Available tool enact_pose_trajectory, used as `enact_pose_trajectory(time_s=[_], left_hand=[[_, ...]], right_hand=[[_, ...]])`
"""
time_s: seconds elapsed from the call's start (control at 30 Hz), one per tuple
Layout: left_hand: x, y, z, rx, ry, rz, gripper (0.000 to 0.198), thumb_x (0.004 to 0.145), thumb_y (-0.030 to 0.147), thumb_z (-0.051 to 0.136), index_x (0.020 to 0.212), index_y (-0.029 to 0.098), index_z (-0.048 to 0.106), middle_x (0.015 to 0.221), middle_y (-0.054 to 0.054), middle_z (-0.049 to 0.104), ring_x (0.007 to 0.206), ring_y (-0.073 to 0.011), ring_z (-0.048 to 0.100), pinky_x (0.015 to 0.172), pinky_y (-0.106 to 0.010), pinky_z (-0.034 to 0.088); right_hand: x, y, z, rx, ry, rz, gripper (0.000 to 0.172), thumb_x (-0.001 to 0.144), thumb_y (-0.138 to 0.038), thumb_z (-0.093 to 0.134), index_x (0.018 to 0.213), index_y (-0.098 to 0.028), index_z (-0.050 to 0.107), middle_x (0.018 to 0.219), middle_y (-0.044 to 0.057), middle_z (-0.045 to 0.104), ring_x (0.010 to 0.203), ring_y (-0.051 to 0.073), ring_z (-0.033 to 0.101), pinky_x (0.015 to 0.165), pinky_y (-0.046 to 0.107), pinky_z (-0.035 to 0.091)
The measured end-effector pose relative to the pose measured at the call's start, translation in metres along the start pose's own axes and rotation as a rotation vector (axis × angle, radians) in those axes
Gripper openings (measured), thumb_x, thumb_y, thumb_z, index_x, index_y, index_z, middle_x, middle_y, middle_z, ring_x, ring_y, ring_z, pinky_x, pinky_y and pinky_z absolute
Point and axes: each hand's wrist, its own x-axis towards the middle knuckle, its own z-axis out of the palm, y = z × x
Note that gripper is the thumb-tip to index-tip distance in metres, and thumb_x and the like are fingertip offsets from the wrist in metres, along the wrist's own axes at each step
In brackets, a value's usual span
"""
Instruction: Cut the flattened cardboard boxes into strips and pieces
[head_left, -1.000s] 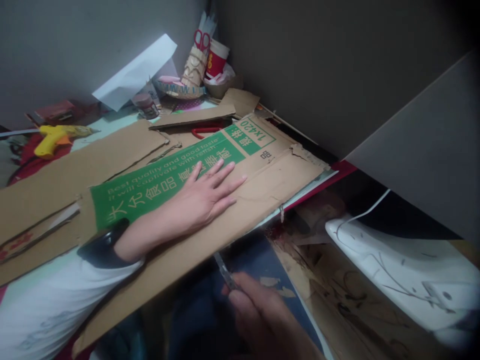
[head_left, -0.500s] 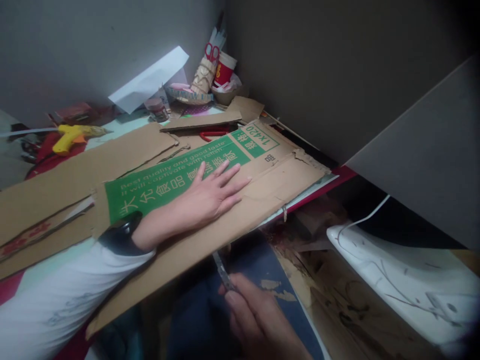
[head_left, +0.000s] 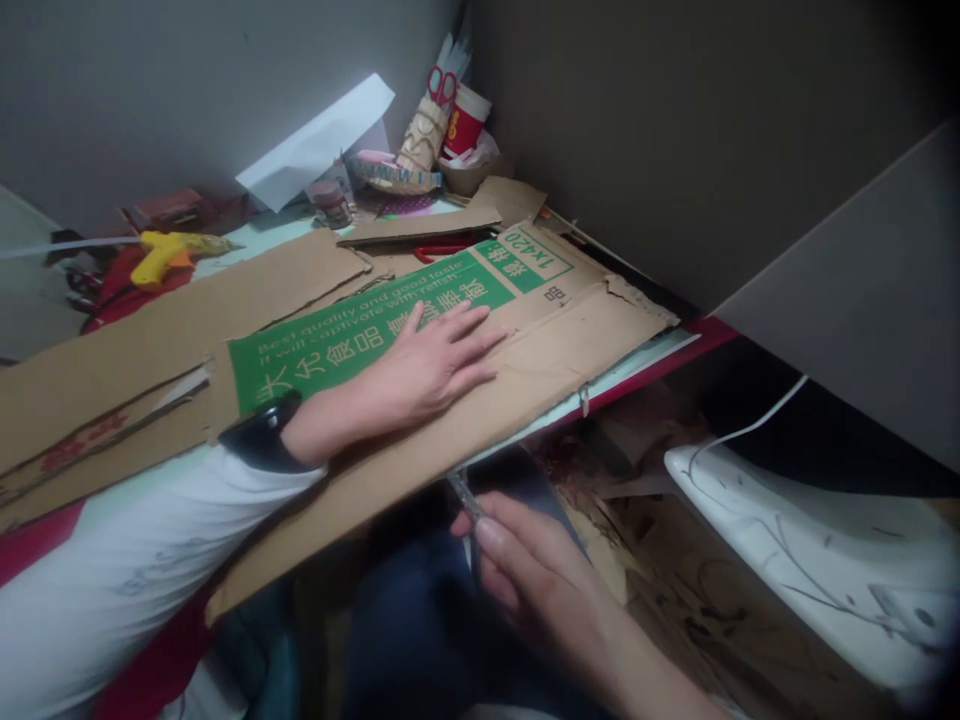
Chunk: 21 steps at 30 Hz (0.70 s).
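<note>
A large piece of brown cardboard (head_left: 577, 340) with a green printed panel lies across the table and juts past its near edge. My left hand (head_left: 431, 370) rests flat on it, fingers spread, over the green panel and the bare brown part beside it. Below the near edge of the cardboard, my right hand (head_left: 525, 560) is closed round a slim grey metal box cutter (head_left: 465, 495). The cutter's tip points up toward that edge; whether it touches the cardboard I cannot tell. A dark watch (head_left: 262, 435) sits on my left wrist.
A yellow glue gun (head_left: 161, 258) lies at the back left. More cardboard strips (head_left: 285, 285), a small jar (head_left: 330, 203), red-handled scissors (head_left: 442, 85) in a holder and a red cup (head_left: 466, 120) stand or lie behind. A white stool-like surface (head_left: 810, 560) is at right.
My right hand has risen with the cutter, closer to the cardboard's near edge. The left hand stays flat on the cardboard. The whole view has shifted slightly.
</note>
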Motion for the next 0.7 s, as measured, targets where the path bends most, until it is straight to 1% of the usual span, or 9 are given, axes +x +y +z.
enact_pose_trajectory(time_s=[0.07, 0.1, 0.13, 0.23, 0.3, 0.37, 0.43, 0.57, 0.7], left_hand=[[-0.007, 0.001, -0.012, -0.007, 0.045, -0.005, 0.051, 0.101, 0.048, 0.038, 0.136, 0.016, 0.057, 0.137, -0.019, 0.055, 0.125, -0.0314, 0.051, 0.106, -0.048, 0.038], [-0.013, 0.001, -0.019, -0.019, 0.039, -0.029, 0.051, 0.099, 0.051, 0.041, 0.127, 0.015, 0.062, 0.122, -0.017, 0.061, 0.112, -0.0297, 0.057, 0.096, -0.043, 0.044], [-0.019, 0.002, -0.026, -0.044, 0.007, -0.068, 0.051, 0.097, 0.055, 0.042, 0.120, 0.016, 0.065, 0.108, -0.014, 0.063, 0.099, -0.0276, 0.060, 0.085, -0.038, 0.047], [-0.041, 0.004, -0.041, -0.177, -0.188, -0.189, 0.045, 0.092, 0.063, 0.047, 0.093, 0.021, 0.061, 0.076, -0.001, 0.060, 0.068, -0.0198, 0.057, 0.061, -0.030, 0.040], [-0.053, 0.006, -0.043, -0.249, -0.254, -0.225, 0.043, 0.092, 0.062, 0.048, 0.076, 0.023, 0.051, 0.063, 0.004, 0.052, 0.057, -0.0158, 0.050, 0.055, -0.028, 0.034], [-0.061, 0.010, -0.042, -0.293, -0.234, -0.236, 0.044, 0.094, 0.059, 0.046, 0.070, 0.023, 0.043, 0.060, 0.005, 0.047, 0.055, -0.0141, 0.047, 0.056, -0.028, 0.033], [-0.063, 0.014, -0.040, -0.312, -0.183, -0.258, 0.043, 0.095, 0.057, 0.043, 0.069, 0.023, 0.041, 0.062, 0.005, 0.047, 0.057, -0.0142, 0.047, 0.057, -0.029, 0.033], [-0.056, 0.021, -0.039, -0.257, -0.123, -0.312, 0.043, 0.095, 0.056, 0.040, 0.067, 0.024, 0.038, 0.061, 0.003, 0.045, 0.057, -0.0162, 0.044, 0.057, -0.032, 0.029], [-0.049, 0.017, -0.036, -0.162, -0.053, -0.268, 0.043, 0.096, 0.054, 0.040, 0.066, 0.024, 0.036, 0.066, 0.000, 0.044, 0.064, -0.0200, 0.043, 0.064, -0.035, 0.030]], right_hand=[[-0.001, -0.002, -0.002, 0.011, -0.015, -0.007, 0.032, 0.099, -0.049, 0.048, 0.100, -0.019, 0.058, 0.056, -0.010, 0.033, 0.046, 0.007, 0.027, 0.043, 0.019, 0.021], [-0.002, -0.003, -0.004, 0.010, -0.025, -0.012, 0.031, 0.100, -0.048, 0.047, 0.099, -0.019, 0.058, 0.056, -0.010, 0.033, 0.046, 0.008, 0.027, 0.043, 0.019, 0.021], [-0.003, -0.005, -0.005, -0.004, -0.032, -0.017, 0.031, 0.100, -0.047, 0.047, 0.099, -0.019, 0.058, 0.056, -0.009, 0.034, 0.047, 0.008, 0.028, 0.044, 0.019, 0.022], [-0.007, -0.010, -0.012, -0.123, -0.033, -0.019, 0.030, 0.101, -0.045, 0.045, 0.098, -0.019, 0.060, 0.060, -0.007, 0.041, 0.052, 0.008, 0.034, 0.046, 0.019, 0.024], [-0.009, -0.014, -0.016, -0.198, -0.039, -0.001, 0.032, 0.101, -0.045, 0.043, 0.096, -0.018, 0.060, 0.059, -0.006, 0.045, 0.051, 0.009, 0.036, 0.045, 0.019, 0.024], [-0.010, -0.018, -0.021, -0.256, -0.054, 0.000, 0.033, 0.102, -0.044, 0.041, 0.094, -0.019, 0.061, 0.056, -0.006, 0.047, 0.048, 0.009, 0.037, 0.046, 0.020, 0.026], [-0.008, -0.022, -0.025, -0.319, -0.060, -0.032, 0.035, 0.102, -0.044, 0.039, 0.094, -0.019, 0.062, 0.055, -0.005, 0.049, 0.049, 0.009, 0.041, 0.048, 0.021, 0.029], [-0.002, -0.034, -0.033, -0.425, -0.039, -0.104, 0.036, 0.104, -0.042, 0.036, 0.091, -0.020, 0.062, 0.059, -0.005, 0.047, 0.056, 0.010, 0.044, 0.054, 0.022, 0.031], [0.003, -0.043, -0.036, -0.574, 0.002, -0.150, 0.036, 0.106, -0.038, 0.033, 0.088, -0.021, 0.059, 0.064, -0.004, 0.046, 0.061, 0.012, 0.044, 0.060, 0.025, 0.033]])
